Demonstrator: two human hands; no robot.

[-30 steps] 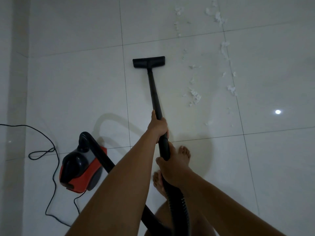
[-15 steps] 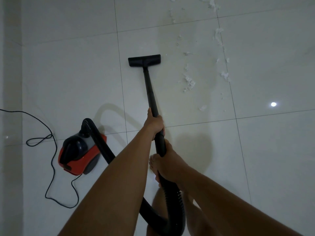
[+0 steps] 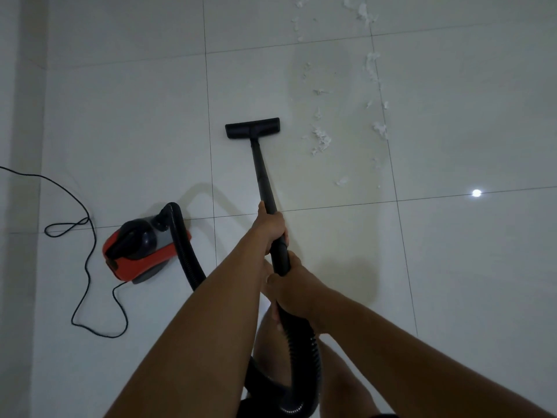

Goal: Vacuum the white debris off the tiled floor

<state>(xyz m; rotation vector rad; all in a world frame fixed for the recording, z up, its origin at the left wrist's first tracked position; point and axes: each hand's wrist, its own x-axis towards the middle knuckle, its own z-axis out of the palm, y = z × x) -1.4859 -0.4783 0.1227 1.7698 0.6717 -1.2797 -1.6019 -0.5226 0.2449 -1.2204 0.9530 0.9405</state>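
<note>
You're gripping the black wand [image 3: 262, 176] with 2 hands: left hand [image 3: 269, 226] wrapping it higher up, right hand [image 3: 289, 285] clamping it lower, where the hose [image 3: 301, 351] is joining. The nozzle [image 3: 252, 127] is sitting on the tiled floor [image 3: 135, 116]; white debris [image 3: 321, 140] is lying just right of it. The red canister [image 3: 141, 248] is sitting at your left.

this looks like a room in a home: a floor [image 3: 120, 116] of large glossy pale tiles with thin dark grout lines meets a plain wall [image 3: 18, 86] at the far left. a small red and black canister vacuum [image 3: 141, 251] sits at the left, its cord [image 3: 87, 267] looping over the tiles, and a lamp's reflection [image 3: 476, 193] glints at the right.
</note>
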